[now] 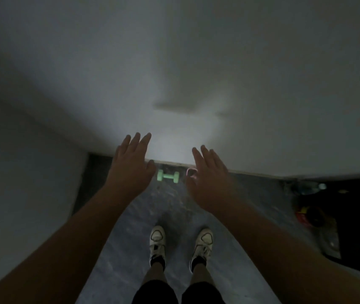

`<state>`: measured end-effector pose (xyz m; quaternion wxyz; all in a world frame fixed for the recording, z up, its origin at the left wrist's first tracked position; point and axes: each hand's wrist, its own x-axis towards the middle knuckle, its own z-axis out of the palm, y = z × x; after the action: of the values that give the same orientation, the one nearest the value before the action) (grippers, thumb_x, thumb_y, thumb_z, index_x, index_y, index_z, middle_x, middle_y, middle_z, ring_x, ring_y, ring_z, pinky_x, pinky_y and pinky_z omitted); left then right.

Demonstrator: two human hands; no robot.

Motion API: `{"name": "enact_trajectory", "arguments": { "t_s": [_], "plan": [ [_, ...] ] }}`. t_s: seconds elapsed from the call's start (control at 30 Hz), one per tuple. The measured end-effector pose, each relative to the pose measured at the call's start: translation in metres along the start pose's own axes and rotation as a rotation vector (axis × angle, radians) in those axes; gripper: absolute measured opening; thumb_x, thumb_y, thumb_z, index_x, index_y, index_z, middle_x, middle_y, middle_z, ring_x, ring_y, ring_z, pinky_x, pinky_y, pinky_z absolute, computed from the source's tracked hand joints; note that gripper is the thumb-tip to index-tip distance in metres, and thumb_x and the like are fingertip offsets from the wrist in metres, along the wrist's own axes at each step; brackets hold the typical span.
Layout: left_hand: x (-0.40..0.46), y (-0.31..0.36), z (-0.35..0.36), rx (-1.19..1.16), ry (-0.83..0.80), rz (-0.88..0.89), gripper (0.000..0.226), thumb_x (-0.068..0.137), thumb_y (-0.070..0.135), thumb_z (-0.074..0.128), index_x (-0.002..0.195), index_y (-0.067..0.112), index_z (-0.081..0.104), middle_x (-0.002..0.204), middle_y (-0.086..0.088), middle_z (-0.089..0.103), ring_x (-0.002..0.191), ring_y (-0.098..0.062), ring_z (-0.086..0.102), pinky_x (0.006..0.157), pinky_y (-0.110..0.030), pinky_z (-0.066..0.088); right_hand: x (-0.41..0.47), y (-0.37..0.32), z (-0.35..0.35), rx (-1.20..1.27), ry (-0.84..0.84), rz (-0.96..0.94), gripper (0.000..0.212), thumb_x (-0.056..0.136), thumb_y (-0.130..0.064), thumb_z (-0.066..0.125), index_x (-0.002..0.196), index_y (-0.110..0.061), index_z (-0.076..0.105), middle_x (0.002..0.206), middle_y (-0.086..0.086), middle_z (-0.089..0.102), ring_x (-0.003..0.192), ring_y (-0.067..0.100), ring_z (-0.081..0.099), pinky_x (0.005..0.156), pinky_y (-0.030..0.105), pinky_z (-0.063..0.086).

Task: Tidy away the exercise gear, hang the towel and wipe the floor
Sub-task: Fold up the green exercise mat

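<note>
A small green dumbbell (167,176) lies on the grey floor against the foot of the white wall, straight ahead of my feet. Just to its right a pink object (190,172) shows partly from behind my right hand; what it is I cannot tell. My left hand (130,165) and my right hand (209,178) are stretched out in front of me, palms down and fingers straight, holding nothing. They hover above the floor on either side of the dumbbell. No towel is in view.
The white wall (174,73) fills the upper view. A dark shelf or cabinet (339,216) with bottles and a red item stands at the right. A pale surface (21,161) rises at the left. My white shoes (181,242) stand on the grey floor (126,260).
</note>
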<state>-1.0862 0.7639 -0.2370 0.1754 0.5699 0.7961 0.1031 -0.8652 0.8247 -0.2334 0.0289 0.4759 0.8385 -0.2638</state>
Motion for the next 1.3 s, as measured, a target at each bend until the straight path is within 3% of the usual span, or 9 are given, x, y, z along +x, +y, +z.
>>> {"name": "enact_trajectory", "arguments": {
  "t_s": [0.13, 0.4, 0.63, 0.87, 1.07, 1.17, 1.3],
  "plan": [
    [-0.027, 0.027, -0.071, 0.001, 0.127, 0.016, 0.070, 0.095, 0.034, 0.051, 0.156, 0.027, 0.017, 0.165, -0.008, 0.015, 0.152, -0.028, 0.004, 0.123, -0.050, 0.009, -0.046, -0.037, -0.062, -0.013, 0.075, -0.016, 0.075, 0.099, -0.054, 0.037, 0.159, -0.027, 0.001, 0.167, 0.001, -0.004, 0.153, 0.022, -0.007, 0.123, 0.051, 0.009],
    [-0.082, 0.017, -0.109, 0.082, 0.157, -0.051, 0.073, 0.094, 0.038, 0.054, 0.157, 0.029, 0.018, 0.165, -0.009, 0.013, 0.152, -0.031, 0.002, 0.122, -0.052, 0.008, -0.089, -0.065, -0.084, -0.045, 0.118, -0.068, 0.074, 0.101, -0.052, 0.038, 0.158, -0.029, -0.002, 0.167, -0.002, -0.004, 0.153, 0.019, -0.008, 0.122, 0.045, 0.003],
    [-0.147, 0.024, -0.115, 0.074, 0.276, -0.377, 0.073, 0.089, 0.047, 0.045, 0.155, 0.028, 0.022, 0.163, -0.011, 0.022, 0.151, -0.033, 0.012, 0.120, -0.054, 0.014, -0.080, -0.064, -0.108, -0.100, 0.100, -0.345, 0.071, 0.100, -0.057, 0.029, 0.158, -0.030, -0.001, 0.167, -0.003, -0.003, 0.153, 0.021, -0.007, 0.124, 0.046, 0.004],
    [-0.268, 0.095, -0.085, 0.048, 0.443, -0.742, 0.070, 0.097, 0.051, 0.042, 0.157, 0.032, 0.010, 0.166, -0.005, 0.006, 0.153, -0.027, -0.002, 0.122, -0.049, 0.003, -0.099, -0.068, -0.106, -0.188, -0.042, -0.759, 0.069, 0.100, -0.057, 0.025, 0.158, -0.027, 0.005, 0.167, 0.002, 0.006, 0.154, 0.024, 0.000, 0.123, 0.048, 0.013],
    [-0.422, 0.176, -0.052, 0.039, 0.482, -1.063, 0.079, 0.094, 0.049, 0.047, 0.157, 0.033, 0.002, 0.167, -0.004, 0.001, 0.153, -0.027, -0.005, 0.122, -0.050, 0.005, -0.197, -0.100, -0.085, -0.267, -0.210, -1.086, 0.079, 0.089, -0.066, 0.009, 0.159, -0.030, 0.006, 0.167, -0.004, 0.007, 0.153, 0.021, 0.002, 0.122, 0.051, 0.012],
    [-0.500, 0.220, -0.016, 0.047, 0.527, -1.235, 0.074, 0.092, 0.060, 0.035, 0.156, 0.035, 0.009, 0.166, -0.003, 0.010, 0.153, -0.027, 0.003, 0.122, -0.052, 0.009, -0.262, -0.108, -0.060, -0.343, -0.234, -1.314, 0.079, 0.089, -0.065, 0.016, 0.158, -0.025, 0.020, 0.164, 0.002, 0.022, 0.151, 0.027, 0.018, 0.118, 0.055, 0.021],
    [-0.594, 0.292, 0.035, -0.023, 0.558, -1.502, 0.077, 0.085, 0.067, 0.016, 0.155, 0.037, 0.007, 0.166, -0.004, 0.009, 0.153, -0.028, 0.001, 0.122, -0.053, 0.008, -0.356, -0.106, -0.029, -0.451, -0.329, -1.563, 0.079, 0.088, -0.062, 0.021, 0.158, -0.028, 0.015, 0.166, 0.000, 0.017, 0.151, 0.026, 0.017, 0.119, 0.055, 0.018]
  ]
}}
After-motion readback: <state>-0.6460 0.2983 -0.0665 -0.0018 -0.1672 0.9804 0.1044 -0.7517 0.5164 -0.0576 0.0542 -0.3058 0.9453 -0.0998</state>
